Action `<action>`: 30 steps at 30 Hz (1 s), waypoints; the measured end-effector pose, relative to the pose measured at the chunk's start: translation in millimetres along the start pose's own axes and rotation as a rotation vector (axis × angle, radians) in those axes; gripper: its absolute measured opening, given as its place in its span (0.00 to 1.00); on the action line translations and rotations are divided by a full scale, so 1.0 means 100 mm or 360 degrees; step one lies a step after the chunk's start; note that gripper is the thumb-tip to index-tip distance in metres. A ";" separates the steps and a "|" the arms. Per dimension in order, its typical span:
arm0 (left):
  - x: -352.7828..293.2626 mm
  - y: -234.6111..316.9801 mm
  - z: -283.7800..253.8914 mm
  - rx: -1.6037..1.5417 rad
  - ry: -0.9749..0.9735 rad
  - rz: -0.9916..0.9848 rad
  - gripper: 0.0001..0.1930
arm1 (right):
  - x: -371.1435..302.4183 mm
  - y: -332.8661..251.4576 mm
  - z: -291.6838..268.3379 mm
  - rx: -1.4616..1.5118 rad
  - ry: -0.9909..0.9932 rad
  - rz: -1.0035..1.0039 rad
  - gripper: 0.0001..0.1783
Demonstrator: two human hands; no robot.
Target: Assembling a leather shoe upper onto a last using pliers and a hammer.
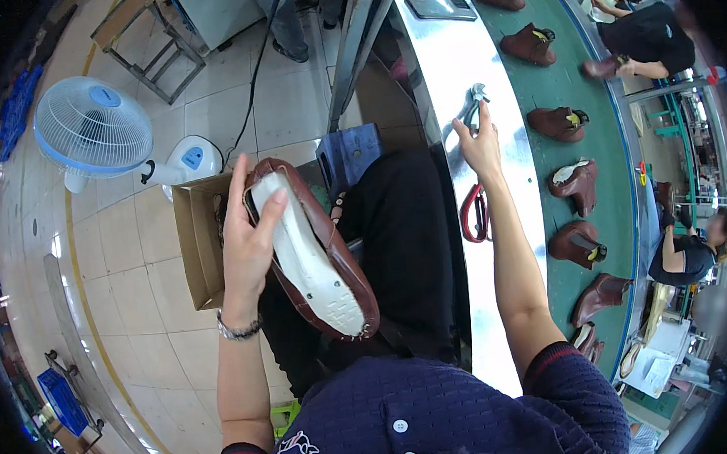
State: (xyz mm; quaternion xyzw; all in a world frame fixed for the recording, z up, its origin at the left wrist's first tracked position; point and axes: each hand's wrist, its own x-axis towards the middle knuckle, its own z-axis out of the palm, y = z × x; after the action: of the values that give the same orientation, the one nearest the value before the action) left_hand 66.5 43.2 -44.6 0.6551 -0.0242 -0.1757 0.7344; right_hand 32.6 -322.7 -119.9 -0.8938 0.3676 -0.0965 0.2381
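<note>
Left hand (pixel 250 234) grips a brown shoe (pixel 318 240) above the lap (pixel 403 258), apparently upturned for access underneath; right hand (pixel 482 149) spreads over pliers (pixel 478 93) seemingly laid within reach on the bench (pixel 500 343).

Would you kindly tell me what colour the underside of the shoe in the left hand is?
The underside is white; it shows best in the head view.

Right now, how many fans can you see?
1: a blue and white fan on the floor at left, by the cardboard box. Others may be hidden.
</note>
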 end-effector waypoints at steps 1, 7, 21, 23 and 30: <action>-0.11 -0.03 0.02 0.0005 0.0015 0.0001 0.36 | -0.03 0.08 0.01 0.0007 -0.0011 -0.0010 0.39; -0.73 -0.37 0.07 0.0316 0.0299 0.0105 0.39 | -0.93 0.61 -0.28 0.0024 0.0053 -0.0005 0.29; -0.87 -0.19 -0.22 0.1007 0.0314 0.0105 0.22 | -1.64 1.07 -0.74 -0.0185 -0.0109 0.0185 0.23; -0.85 -0.17 -0.18 0.0911 0.0207 0.0079 0.22 | -1.56 1.04 -0.78 -0.0217 -0.0100 0.0301 0.23; -0.56 -0.12 0.24 0.1594 -0.0079 0.0750 0.23 | -0.63 0.57 -0.60 -0.0165 0.0098 -0.0176 0.28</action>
State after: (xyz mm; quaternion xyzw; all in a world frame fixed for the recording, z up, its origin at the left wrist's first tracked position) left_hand 5.1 35.0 -42.1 0.8968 -0.2681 0.0110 0.3519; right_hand -68.0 -334.7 -95.7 -0.9204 0.3294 -0.1178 0.1745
